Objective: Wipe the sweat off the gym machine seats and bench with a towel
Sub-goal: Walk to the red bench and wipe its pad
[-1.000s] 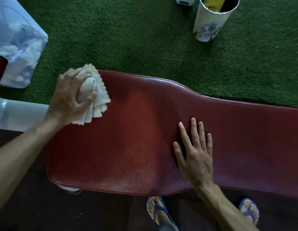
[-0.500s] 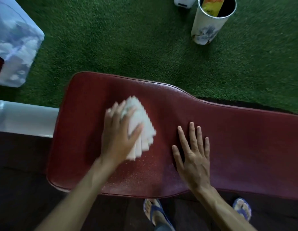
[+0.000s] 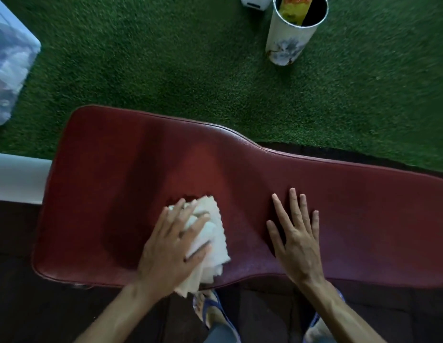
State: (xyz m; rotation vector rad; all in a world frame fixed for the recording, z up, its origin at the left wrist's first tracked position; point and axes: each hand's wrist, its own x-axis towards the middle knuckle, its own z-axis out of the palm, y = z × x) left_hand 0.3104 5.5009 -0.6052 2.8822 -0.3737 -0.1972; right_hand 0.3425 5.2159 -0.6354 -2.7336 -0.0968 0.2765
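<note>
— Where's the towel (image 3: 210,240) on the bench (image 3: 339,219)?

— On the wide end of the red pad, close to the near edge. It's bunched and cream-coloured, and a corner hangs just over that near edge. The left hand (image 3: 171,251) presses down on it, fingers curled over the cloth and grasping it against the pad.

— And the other hand?

— The right hand (image 3: 296,240) lies flat on the bench, just beside the towel toward the narrow end — fingers spread, palm down, holding nothing.

— What's around the bench?

— Beyond its far edge there's green turf (image 3: 166,70). A white cup (image 3: 287,38) stands upright on that turf, well apart from the bench, with something yellow tucked inside. Off the wide end sits a pale bag (image 3: 10,65), partly cut off by the frame. Under the near edge a foot in a blue sandal (image 3: 213,308) shows on the dark floor, almost below the towel.
</note>
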